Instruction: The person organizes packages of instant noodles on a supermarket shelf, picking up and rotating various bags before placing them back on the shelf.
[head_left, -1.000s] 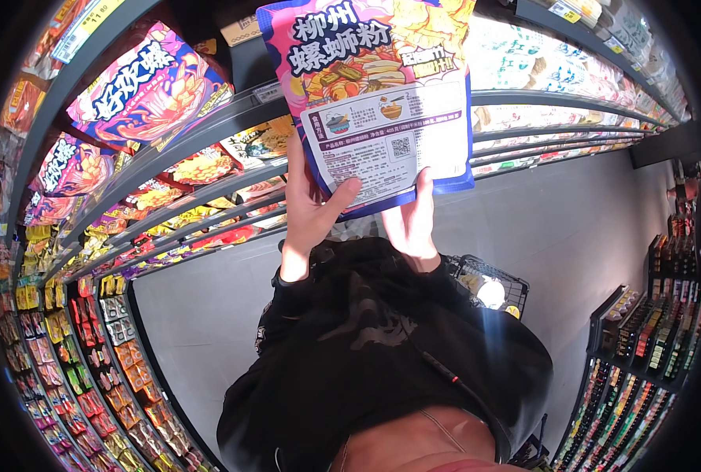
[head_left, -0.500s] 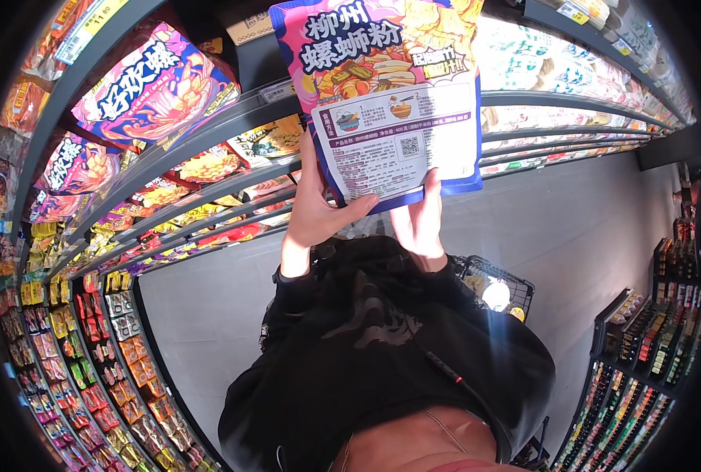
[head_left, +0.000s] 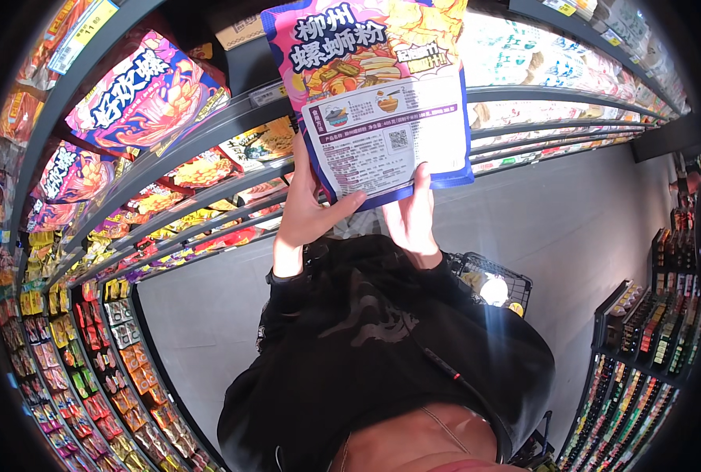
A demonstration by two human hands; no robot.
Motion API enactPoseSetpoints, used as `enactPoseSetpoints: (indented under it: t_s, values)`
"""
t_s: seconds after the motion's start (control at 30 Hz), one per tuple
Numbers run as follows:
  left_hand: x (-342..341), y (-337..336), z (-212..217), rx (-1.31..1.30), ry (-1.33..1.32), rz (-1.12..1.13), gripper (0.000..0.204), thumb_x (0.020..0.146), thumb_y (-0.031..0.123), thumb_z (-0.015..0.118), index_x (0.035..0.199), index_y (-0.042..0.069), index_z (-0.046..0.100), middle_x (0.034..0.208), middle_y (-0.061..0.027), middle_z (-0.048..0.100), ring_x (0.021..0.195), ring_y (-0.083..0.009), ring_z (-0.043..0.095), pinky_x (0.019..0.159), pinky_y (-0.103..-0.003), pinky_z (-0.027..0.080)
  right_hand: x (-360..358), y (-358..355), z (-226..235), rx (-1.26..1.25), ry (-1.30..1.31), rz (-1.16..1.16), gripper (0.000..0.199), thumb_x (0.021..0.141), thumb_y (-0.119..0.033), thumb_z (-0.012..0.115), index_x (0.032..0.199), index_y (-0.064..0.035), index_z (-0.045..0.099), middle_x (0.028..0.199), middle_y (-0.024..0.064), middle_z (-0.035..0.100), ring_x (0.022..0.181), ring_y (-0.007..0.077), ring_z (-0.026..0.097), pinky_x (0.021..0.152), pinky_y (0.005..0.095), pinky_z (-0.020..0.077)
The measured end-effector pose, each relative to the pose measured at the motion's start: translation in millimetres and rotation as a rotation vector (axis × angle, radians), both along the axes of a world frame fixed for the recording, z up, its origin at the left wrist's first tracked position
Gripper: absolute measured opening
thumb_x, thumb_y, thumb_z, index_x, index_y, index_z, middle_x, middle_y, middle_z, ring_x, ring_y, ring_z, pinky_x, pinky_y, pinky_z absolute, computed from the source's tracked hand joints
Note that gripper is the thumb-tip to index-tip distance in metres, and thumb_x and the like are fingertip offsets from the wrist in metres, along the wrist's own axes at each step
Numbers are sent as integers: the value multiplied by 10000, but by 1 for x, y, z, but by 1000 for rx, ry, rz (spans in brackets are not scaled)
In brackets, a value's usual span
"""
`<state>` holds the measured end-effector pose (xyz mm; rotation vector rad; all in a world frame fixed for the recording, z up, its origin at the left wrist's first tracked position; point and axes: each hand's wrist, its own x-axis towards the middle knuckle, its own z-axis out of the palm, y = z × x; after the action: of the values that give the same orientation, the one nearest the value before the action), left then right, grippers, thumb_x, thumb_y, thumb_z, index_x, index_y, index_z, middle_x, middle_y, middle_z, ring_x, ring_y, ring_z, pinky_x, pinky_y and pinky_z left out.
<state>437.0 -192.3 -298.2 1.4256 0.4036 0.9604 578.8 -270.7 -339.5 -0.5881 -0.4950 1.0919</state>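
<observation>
A large bag of instant rice noodles (head_left: 382,118), purple, blue and yellow with a white printed panel, is held up before me with that panel facing me. Around its lower left corner wraps my left hand (head_left: 309,208), thumb lying across the front and the other fingers mostly hidden behind. At the bottom edge my right hand (head_left: 413,220) grips it, thumb on the front and fingers behind. Bright light washes out part of the panel. Both arms wear black sleeves.
Shelves with similar noodle bags (head_left: 149,94) curve along the left. White packages (head_left: 555,59) fill the shelf at the upper right. A black wire basket (head_left: 512,287) is by my right side. Racks of small snack packets (head_left: 98,377) and dark shelves with bottles or jars (head_left: 649,338) flank the grey floor (head_left: 201,315).
The bag and both hands have shifted slightly left in the picture. My grip on the bag looks the same.
</observation>
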Motion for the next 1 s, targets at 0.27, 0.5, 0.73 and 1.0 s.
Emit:
enactPoseSetpoints:
  t_s: [0.27, 0.5, 0.73, 1.0]
  values:
    - [3, -4, 4, -48, -77, 81, 765, 909, 28, 601, 1508, 19, 125, 1383, -125, 432, 1243, -169, 441, 1043, -315, 356, -3, 5, -1, 10, 114, 47, 600, 1022, -439, 380, 1432, -9, 295, 1416, 116, 414, 1296, 229, 420, 1076, 374, 366]
    - [2, -6, -8, -64, -114, 166, 678, 969, 91, 533, 1519, 29, 143, 1408, -104, 428, 1229, -151, 450, 1044, -300, 342, -3, 3, -4, 63, 85, 43, 617, 1003, -419, 450, 1453, -37, 270, 1443, 115, 380, 1313, 241, 400, 1086, 403, 362]
    - [4, -6, -6, -56, -120, 153, 660, 960, 85, 549, 1505, 27, 181, 1367, -104, 465, 1202, -155, 473, 1030, -302, 358, -3, 3, -6, 104, 137, 46, 597, 987, -346, 518, 1435, -18, 297, 1433, 105, 395, 1313, 233, 404, 1089, 380, 363]
    - [3, -9, -2, -40, -119, 159, 655, 949, 68, 560, 1495, 19, 200, 1358, -110, 471, 1200, -161, 481, 1022, -303, 372, -5, 0, -7, 84, 112, 47, 631, 974, -387, 524, 1444, -40, 285, 1433, 101, 395, 1308, 237, 411, 1095, 395, 362]
